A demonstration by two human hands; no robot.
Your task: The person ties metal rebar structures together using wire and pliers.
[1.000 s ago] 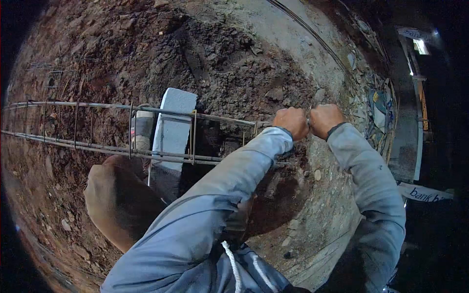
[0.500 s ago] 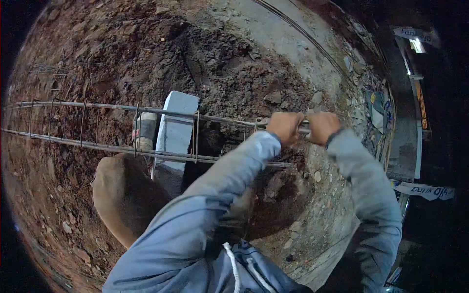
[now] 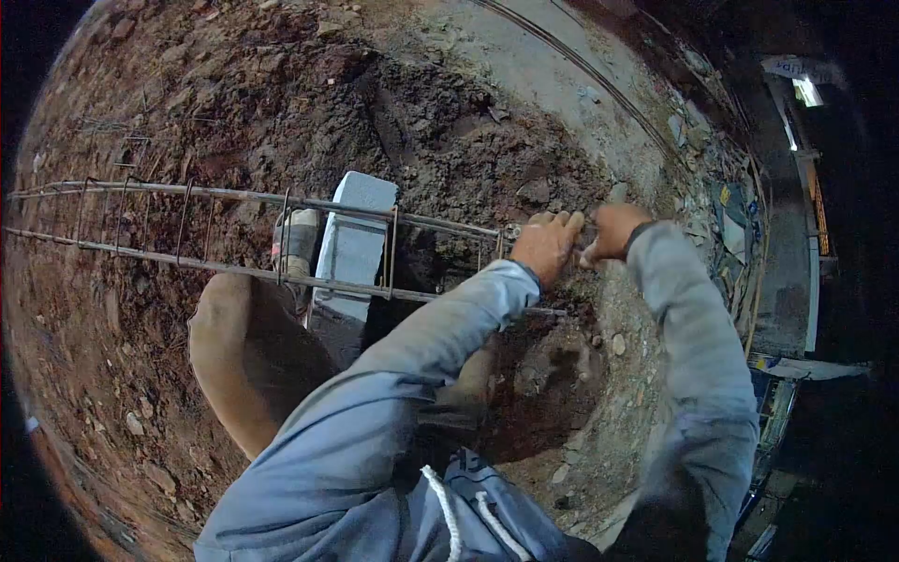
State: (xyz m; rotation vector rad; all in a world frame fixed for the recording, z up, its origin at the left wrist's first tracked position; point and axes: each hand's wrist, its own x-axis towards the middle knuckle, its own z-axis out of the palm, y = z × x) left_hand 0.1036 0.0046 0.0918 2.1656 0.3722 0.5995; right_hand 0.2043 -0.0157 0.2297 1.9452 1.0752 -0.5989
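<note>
A rebar cage (image 3: pixel 346 208) of long steel bars tied with rectangular stirrups (image 3: pixel 390 253) runs from the left edge towards my hands. My left hand (image 3: pixel 545 249) is closed around the right end of its upper bar. Close beside it, to the right, my right hand (image 3: pixel 613 234) has its fingers curled and its thumb bent inward; whatever is in them is hidden. The lower bar (image 3: pixel 552 312) ends below my left hand. Beneath the cage, a pale block (image 3: pixel 354 245) lies crosswise, both long bars passing over it.
My shoe (image 3: pixel 300 234) and bent knee (image 3: pixel 234 347) are left of the block. Rough, stony soil (image 3: pixel 169 112) surrounds a dug hollow (image 3: pixel 552 375). Long thin rods (image 3: pixel 581 61) lie on the pale ground at upper right, with rubbish (image 3: pixel 730 220) along the right side.
My right hand has turned and shifted slightly, its fingers no longer wrapped plainly round the bar. My left hand stays at the bar's end. The view has shifted slightly.
</note>
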